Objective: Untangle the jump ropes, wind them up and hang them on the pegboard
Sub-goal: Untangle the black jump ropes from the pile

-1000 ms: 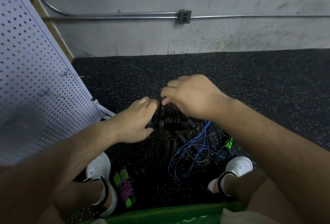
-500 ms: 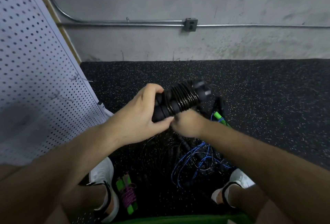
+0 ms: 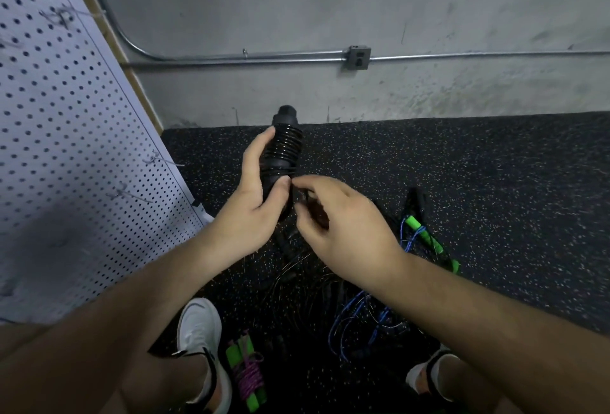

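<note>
My left hand [image 3: 255,192] grips a black jump rope bundle [image 3: 283,146], its cord wound in tight coils round the black handles, held upright above the floor. My right hand [image 3: 336,219] sits just to the right of the bundle's lower end, fingers curled and pinching the loose black cord end. On the floor below lies a tangle of black and blue cord [image 3: 359,314] with green handles [image 3: 425,238]. A wound rope with green handles and purple cord [image 3: 246,374] lies by my left shoe. The white pegboard [image 3: 62,156] leans at the left with metal hooks [image 3: 161,161].
A dark speckled rubber floor [image 3: 478,189] runs to a grey concrete wall with a metal conduit and an outlet box [image 3: 358,57]. My white shoes [image 3: 198,334] stand on either side of the tangle.
The black bundle has swung from lying sideways to upright in my left hand. My right hand has come from beneath it to its right side. The view has tilted upward.
</note>
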